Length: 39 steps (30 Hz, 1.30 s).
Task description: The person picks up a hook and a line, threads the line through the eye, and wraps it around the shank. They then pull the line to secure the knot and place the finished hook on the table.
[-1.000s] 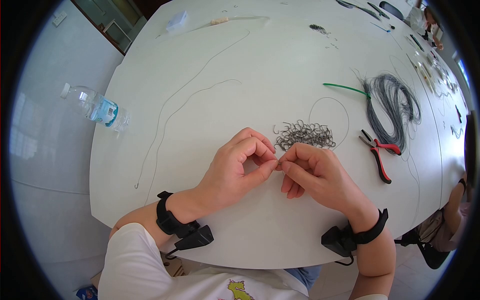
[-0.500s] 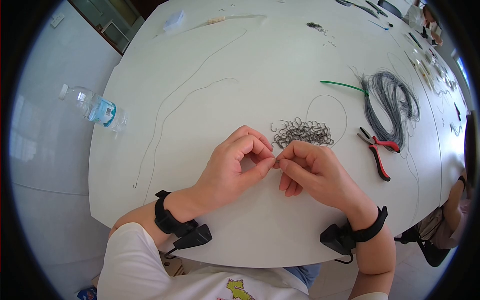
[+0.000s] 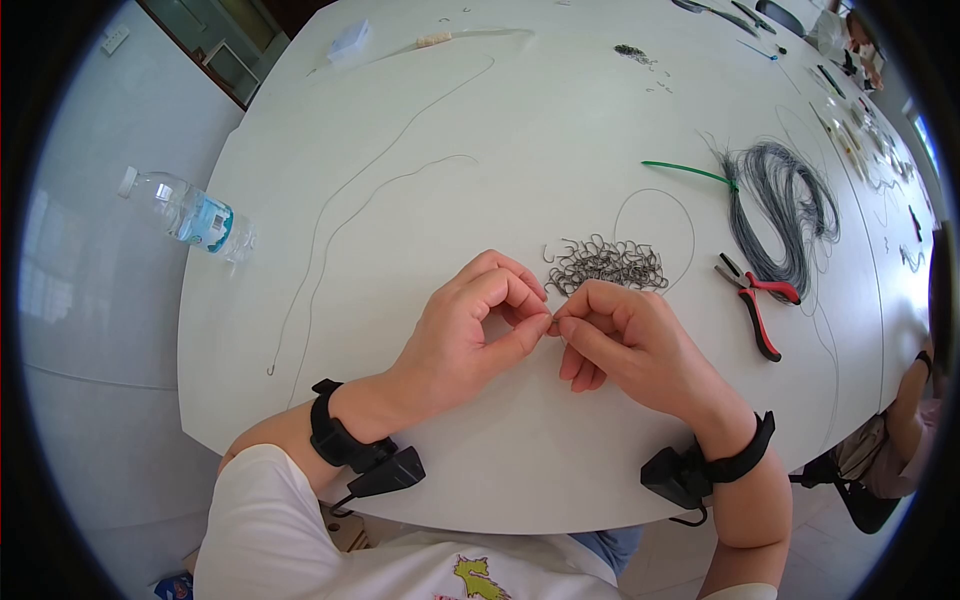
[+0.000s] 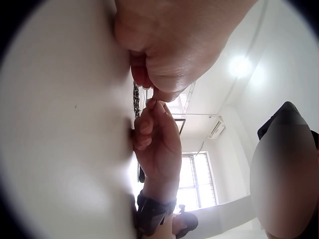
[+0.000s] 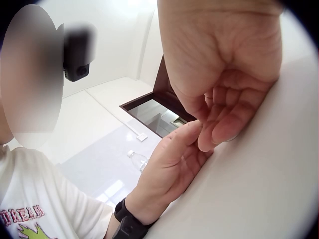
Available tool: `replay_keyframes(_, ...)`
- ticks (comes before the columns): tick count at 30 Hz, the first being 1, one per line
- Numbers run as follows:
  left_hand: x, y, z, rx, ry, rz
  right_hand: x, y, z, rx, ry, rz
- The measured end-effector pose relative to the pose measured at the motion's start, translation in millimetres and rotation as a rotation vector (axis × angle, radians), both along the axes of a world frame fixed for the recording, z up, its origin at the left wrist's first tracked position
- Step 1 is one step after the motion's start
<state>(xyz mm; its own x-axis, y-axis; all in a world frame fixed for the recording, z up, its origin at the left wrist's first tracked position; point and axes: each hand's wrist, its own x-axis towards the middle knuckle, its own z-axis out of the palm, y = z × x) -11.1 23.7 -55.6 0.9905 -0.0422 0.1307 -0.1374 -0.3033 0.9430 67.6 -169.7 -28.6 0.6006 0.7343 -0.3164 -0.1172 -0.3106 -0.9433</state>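
1. The counter [image 3: 520, 120] carries a wire bundle [image 3: 785, 205], two long loose wires [image 3: 345, 215], red pliers [image 3: 755, 305] and a bottle [image 3: 190, 218] at its left edge.
2. A pile of hooks [image 3: 605, 265] lies just beyond the hands; it looks large, so much bending seems already done.
3. The left hand [image 3: 470, 335] and right hand [image 3: 630, 345] meet fingertip to fingertip, fingers curled.
4. Both pinch one small hook [image 3: 556, 325] between them, above the counter; this piece seems not yet finished or joined.
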Motion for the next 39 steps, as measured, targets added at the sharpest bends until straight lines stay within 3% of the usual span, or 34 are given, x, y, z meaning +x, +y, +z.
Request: replay_keyframes(39,0.4,0.5,-1.0,0.022,-0.01,-0.004,-0.2,0.5,0.6,-0.013,-0.005,-0.003)
